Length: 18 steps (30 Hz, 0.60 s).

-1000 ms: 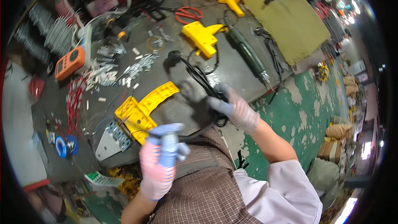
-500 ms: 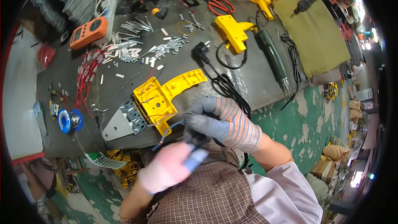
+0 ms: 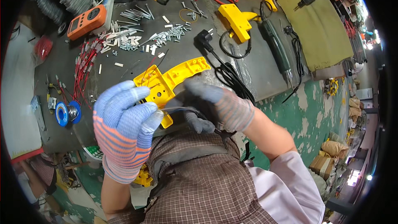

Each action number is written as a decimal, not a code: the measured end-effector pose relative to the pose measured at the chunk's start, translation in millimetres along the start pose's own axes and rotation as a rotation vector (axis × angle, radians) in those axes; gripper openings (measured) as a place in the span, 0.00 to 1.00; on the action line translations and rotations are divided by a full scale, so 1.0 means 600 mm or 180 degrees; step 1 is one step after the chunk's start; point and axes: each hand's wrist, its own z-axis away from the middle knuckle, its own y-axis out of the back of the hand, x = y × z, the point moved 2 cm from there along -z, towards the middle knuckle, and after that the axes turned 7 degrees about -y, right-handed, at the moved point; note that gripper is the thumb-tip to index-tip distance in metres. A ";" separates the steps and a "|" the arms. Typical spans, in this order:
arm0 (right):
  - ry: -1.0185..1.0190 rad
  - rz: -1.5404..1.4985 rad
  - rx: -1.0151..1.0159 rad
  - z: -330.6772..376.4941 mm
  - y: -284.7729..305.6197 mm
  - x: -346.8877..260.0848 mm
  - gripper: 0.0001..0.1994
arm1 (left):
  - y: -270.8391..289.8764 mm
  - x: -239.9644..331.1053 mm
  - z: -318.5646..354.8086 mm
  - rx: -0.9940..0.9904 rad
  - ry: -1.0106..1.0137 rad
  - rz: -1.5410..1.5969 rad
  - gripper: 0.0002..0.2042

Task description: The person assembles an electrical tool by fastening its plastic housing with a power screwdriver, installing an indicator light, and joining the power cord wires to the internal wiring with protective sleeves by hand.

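My left hand (image 3: pixel 124 128), in a blue and orange striped knit glove, has its thumb and fingertips closed on the end of a dark cable (image 3: pixel 182 109). The cable runs right, toward my right hand (image 3: pixel 224 105). That hand's grey-coated glove is smeared by motion, so its grip on the cable is unclear. Just beyond both hands lies a yellow plastic housing half (image 3: pixel 166 84) with a handle part, posts and thin wires inside. My left hand covers its left side.
Screws (image 3: pixel 170 34) and white pieces lie scattered behind, beside red wires (image 3: pixel 83 68). A solder spool (image 3: pixel 62 114) and orange meter (image 3: pixel 86 23) stand left. A coiled black power cord (image 3: pixel 227 72), yellow housing (image 3: pixel 235 20) and dark green electric screwdriver (image 3: pixel 275 47) lie right.
My left hand has moved up and left from near my lap, now hiding the grey metal plate beside the housing. My right hand has shifted slightly upward, its fingers blurred.
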 end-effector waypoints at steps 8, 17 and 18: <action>0.0657 -0.0401 -0.0056 0.004 -0.012 -0.018 0.11 | 0.008 0.021 0.016 0.0429 -0.0115 -0.0623 0.08; 0.1816 0.2566 0.1008 0.023 -0.034 0.013 0.10 | -0.038 0.009 0.065 0.0808 0.2484 0.2341 0.12; 0.2022 0.2622 0.1278 0.019 -0.032 0.018 0.10 | -0.048 0.008 0.066 0.1055 0.2551 0.2624 0.14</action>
